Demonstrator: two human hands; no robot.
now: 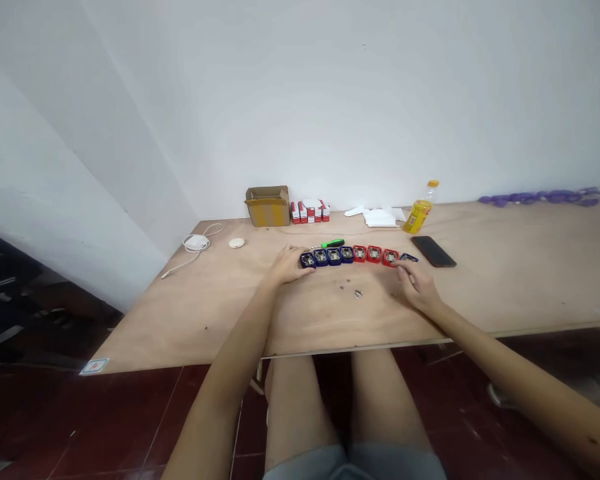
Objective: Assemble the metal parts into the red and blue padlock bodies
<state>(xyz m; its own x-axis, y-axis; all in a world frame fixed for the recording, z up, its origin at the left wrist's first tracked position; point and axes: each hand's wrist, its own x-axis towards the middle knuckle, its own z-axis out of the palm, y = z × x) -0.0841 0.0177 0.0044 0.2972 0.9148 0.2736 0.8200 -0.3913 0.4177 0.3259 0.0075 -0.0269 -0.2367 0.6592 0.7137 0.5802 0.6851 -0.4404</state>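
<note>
A row of small square cases, blue ones (327, 256) on the left and red ones (374, 254) on the right, lies on the plywood table (505, 293). My left hand (286, 266) rests at the row's left end, fingers touching the first blue case (307, 260). My right hand (416, 282) sits at the right end, fingertips against the last red case (391, 257), near a flat blue piece (409, 257). A few small metal parts (358, 293) lie on the table between my hands. A green-handled screwdriver (333, 243) lies just behind the row.
A black phone (433, 251) lies right of the row, a yellow bottle (420, 210) behind it. Along the wall: an open cardboard box (268, 205), red-and-white small boxes (310, 211), white papers (379, 217), purple items (540, 197). A white charger with cable (196, 243) and a white disc (237, 243) lie left.
</note>
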